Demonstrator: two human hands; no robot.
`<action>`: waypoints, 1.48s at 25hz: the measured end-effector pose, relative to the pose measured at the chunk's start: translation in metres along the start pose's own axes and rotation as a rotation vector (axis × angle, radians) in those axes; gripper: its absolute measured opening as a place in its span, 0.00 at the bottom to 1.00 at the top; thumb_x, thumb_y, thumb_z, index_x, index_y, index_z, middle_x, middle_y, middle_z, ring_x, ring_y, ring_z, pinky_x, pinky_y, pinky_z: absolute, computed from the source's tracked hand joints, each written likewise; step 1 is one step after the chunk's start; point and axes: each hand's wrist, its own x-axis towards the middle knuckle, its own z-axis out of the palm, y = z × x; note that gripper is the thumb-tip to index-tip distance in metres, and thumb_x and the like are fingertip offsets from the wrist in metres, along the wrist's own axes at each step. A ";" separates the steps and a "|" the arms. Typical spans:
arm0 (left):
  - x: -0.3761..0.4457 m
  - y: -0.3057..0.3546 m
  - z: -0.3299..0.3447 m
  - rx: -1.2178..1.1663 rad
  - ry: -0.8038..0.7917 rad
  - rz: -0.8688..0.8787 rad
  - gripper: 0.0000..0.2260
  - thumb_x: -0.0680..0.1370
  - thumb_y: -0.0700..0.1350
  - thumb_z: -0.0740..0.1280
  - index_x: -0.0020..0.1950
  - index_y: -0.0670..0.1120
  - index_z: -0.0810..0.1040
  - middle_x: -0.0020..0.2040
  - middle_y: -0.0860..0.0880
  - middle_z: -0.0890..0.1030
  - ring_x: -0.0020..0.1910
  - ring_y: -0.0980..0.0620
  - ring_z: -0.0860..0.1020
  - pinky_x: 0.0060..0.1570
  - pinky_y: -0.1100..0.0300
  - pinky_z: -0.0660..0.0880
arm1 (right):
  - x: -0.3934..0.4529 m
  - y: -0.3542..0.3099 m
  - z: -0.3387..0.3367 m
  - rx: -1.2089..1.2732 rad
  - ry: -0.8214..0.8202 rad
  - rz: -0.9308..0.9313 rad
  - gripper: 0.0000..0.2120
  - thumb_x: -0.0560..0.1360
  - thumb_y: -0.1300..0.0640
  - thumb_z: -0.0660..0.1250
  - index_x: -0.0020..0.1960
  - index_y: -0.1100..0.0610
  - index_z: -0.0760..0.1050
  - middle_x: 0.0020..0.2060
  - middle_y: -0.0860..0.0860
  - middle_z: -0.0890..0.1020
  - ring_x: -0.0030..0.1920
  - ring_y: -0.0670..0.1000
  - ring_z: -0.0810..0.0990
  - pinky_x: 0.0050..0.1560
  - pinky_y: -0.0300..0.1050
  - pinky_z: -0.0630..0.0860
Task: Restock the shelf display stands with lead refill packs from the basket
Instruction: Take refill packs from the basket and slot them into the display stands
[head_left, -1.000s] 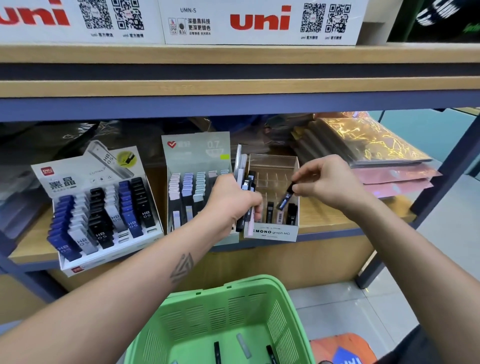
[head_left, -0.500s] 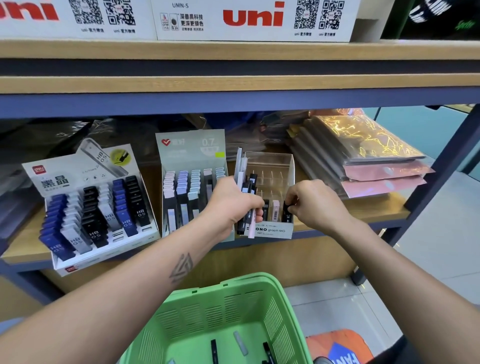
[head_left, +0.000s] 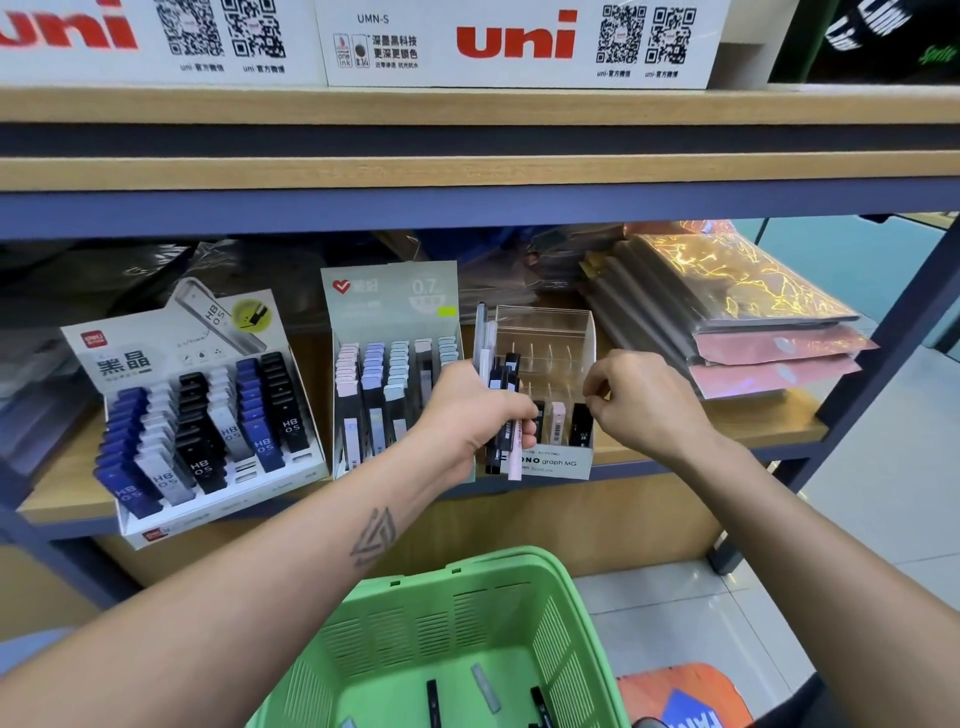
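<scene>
**Refill packs at the clear stand**

The left hand (head_left: 470, 415) grips a bundle of slim packs (head_left: 503, 415), black, white and pink, upright before the clear stand (head_left: 545, 332). Three packs stand in its front row. The right hand (head_left: 644, 400) hovers just beside them, fingers curled, holding nothing visible. Below, the green slotted basket (head_left: 457, 623) holds a few loose packs.

At the top of the frame, the white cardboard boxes (head_left: 519, 41) carry "uni" in red and "UMN-S" beside QR codes. At lower left, the white tiered display stand (head_left: 171, 338) reads "HB 0.5" above Chinese characters, and its blue and black lead packs (head_left: 260, 441) repeat "HB 0.5". The pale green centre stand (head_left: 389, 291) shows "0.7". The clear acrylic stand (head_left: 550, 462) reads "MONO graph MG", partly covered.
</scene>
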 end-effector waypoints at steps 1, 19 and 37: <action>0.001 0.000 0.000 -0.010 0.003 -0.002 0.11 0.71 0.26 0.71 0.50 0.35 0.76 0.39 0.35 0.80 0.32 0.42 0.80 0.37 0.50 0.82 | 0.000 -0.005 -0.003 0.091 0.004 0.005 0.07 0.75 0.60 0.67 0.47 0.52 0.84 0.46 0.48 0.84 0.48 0.53 0.82 0.47 0.51 0.81; 0.002 0.012 -0.008 -0.076 0.156 0.022 0.10 0.75 0.32 0.71 0.53 0.29 0.77 0.41 0.33 0.84 0.35 0.39 0.85 0.35 0.46 0.83 | -0.008 -0.036 -0.024 1.055 -0.587 0.086 0.20 0.76 0.74 0.68 0.65 0.61 0.72 0.45 0.63 0.86 0.48 0.60 0.87 0.48 0.50 0.83; 0.000 0.011 -0.021 0.023 0.115 -0.035 0.06 0.74 0.28 0.68 0.50 0.32 0.76 0.34 0.37 0.79 0.33 0.43 0.79 0.34 0.54 0.79 | -0.003 -0.018 -0.013 1.025 -0.306 0.145 0.09 0.71 0.69 0.76 0.49 0.59 0.85 0.44 0.56 0.87 0.48 0.54 0.85 0.48 0.45 0.81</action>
